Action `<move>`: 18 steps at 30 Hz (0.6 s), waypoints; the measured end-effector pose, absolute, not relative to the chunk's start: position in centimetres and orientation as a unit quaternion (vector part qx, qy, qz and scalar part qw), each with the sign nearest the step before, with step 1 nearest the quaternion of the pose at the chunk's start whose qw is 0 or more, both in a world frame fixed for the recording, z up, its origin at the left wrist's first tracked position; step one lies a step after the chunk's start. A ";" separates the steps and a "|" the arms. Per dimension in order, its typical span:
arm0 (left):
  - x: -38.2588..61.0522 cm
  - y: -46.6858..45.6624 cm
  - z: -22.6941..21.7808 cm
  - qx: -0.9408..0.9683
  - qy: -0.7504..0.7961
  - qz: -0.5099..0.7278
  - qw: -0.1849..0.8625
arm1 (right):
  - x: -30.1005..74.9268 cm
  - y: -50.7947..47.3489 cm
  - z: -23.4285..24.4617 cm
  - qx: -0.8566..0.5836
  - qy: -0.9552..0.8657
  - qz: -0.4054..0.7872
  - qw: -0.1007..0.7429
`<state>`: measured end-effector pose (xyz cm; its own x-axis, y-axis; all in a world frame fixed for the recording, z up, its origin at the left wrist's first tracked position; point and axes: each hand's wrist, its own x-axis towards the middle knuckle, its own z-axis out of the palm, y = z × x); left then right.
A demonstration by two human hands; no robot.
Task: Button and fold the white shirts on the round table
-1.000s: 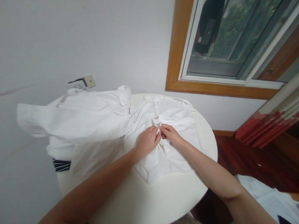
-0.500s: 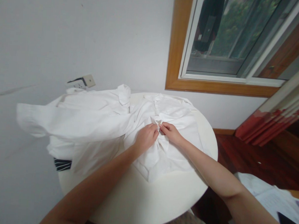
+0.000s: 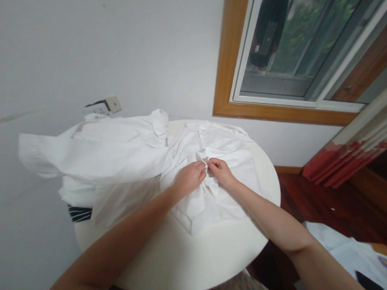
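A rumpled white shirt (image 3: 116, 158) lies across a round white table (image 3: 188, 264), one sleeve stretched out past the table's left side. My left hand (image 3: 192, 175) is closed, pinching the cloth near the middle of the right part. Right beside it my right hand (image 3: 220, 170) is also closed, its fingertips pinching the same gathered fold. The fingertips of both hands almost meet, and creases spread out from that spot. Whatever small detail sits between the fingers is too small to make out.
Behind the table stands a white wall with an outlet (image 3: 113, 104) and a wood-framed window (image 3: 227, 108). A dark striped cloth (image 3: 79, 213) pokes out at the left. A red and cream curtain (image 3: 337, 162) hangs at right, above papers (image 3: 343, 245) and a dark flat object (image 3: 371, 287).
Both hands keep their pinch on the shirt in nearly the same place, with only slight finger movement. The whole view has shifted a little.
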<state>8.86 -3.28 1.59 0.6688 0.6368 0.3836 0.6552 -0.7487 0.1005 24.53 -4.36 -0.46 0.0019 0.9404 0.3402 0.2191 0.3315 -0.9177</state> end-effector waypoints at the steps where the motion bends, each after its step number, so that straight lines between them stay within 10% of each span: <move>1: 8.8 -3.2 1.5 -0.913 -0.352 -0.204 0.020 | 24.4 -4.4 -0.5 -0.469 -0.604 0.360 0.535; 18: 9.3 -4.3 1.1 -0.898 -0.389 -0.203 0.023 | 23.6 -4.6 -0.8 -0.483 -0.480 0.493 0.542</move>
<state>9.28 -4.35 1.05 0.6141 0.6900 0.3831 0.7087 -0.6957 0.1171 23.61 -4.59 -0.79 0.0529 0.9976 0.0438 -0.0708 0.0475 -0.9964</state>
